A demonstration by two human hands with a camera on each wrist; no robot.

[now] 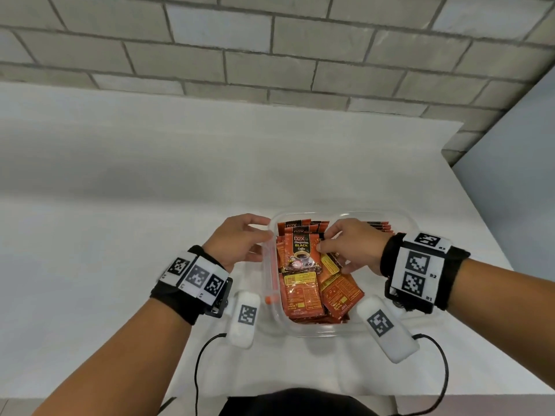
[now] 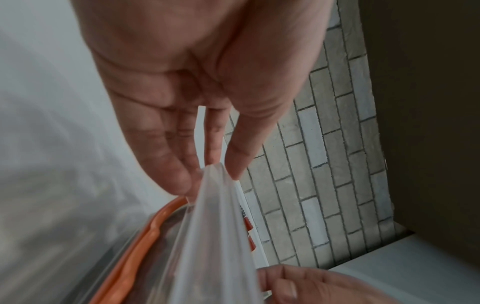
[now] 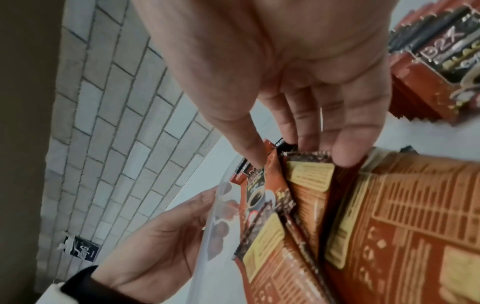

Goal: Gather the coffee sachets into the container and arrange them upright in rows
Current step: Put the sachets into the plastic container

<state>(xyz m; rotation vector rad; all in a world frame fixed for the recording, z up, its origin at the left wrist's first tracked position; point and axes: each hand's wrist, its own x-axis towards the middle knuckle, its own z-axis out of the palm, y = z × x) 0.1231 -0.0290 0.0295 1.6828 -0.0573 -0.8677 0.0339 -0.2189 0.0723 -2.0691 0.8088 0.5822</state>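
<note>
A clear plastic container [image 1: 315, 330] stands on the white table close to me, full of orange coffee sachets. One sachet [image 1: 300, 250] marked "Black Coffee" stands upright facing me, with more upright behind it. Several sachets [image 1: 303, 295] lie flat in the near half. My left hand [image 1: 265, 232] pinches the container's left wall [image 2: 215, 236] between thumb and fingers [image 2: 182, 176]. My right hand [image 1: 326, 240] is inside the container. Its thumb and fingers [image 3: 345, 158] pinch the top edges of a few sachets [image 3: 311, 195]. Another stack [image 3: 428, 82] lies at the container's far right.
An orange strip [image 2: 135, 257] runs along the container's left side. The white table [image 1: 120, 190] ends at a brick wall [image 1: 270, 40] behind and a grey panel [image 1: 510, 160] on the right. White tagged pods [image 1: 243, 316] with black cables hang below both wrists.
</note>
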